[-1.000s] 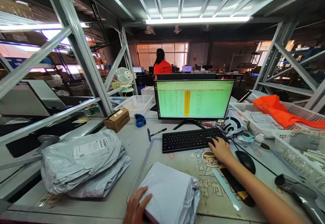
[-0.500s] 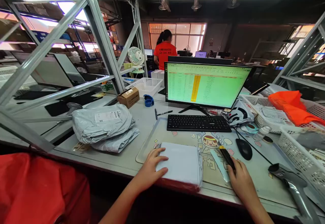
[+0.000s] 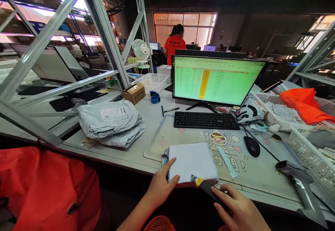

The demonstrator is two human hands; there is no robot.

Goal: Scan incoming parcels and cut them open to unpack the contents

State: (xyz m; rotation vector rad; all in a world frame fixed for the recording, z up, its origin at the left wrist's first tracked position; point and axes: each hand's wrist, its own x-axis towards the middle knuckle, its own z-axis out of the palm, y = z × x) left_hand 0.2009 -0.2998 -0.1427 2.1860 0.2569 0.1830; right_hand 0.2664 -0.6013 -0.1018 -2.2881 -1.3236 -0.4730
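Under left hand (image 3: 162,182), white parcel (image 3: 192,160); right hand (image 3: 238,203), with knife (image 3: 206,188), near.

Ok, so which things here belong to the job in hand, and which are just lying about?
In use:
white parcel, left hand on it
utility knife, held in the right hand, tip at the parcel's near side

Untouched, seemingly just lying about:
keyboard
mouse
handheld scanner
brown box

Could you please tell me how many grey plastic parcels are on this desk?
3: the pale grey plastic parcel touched by the left hand and, stacked to its left, a crumpled grey plastic upper parcel above a grey plastic lower parcel. Others may be hidden.
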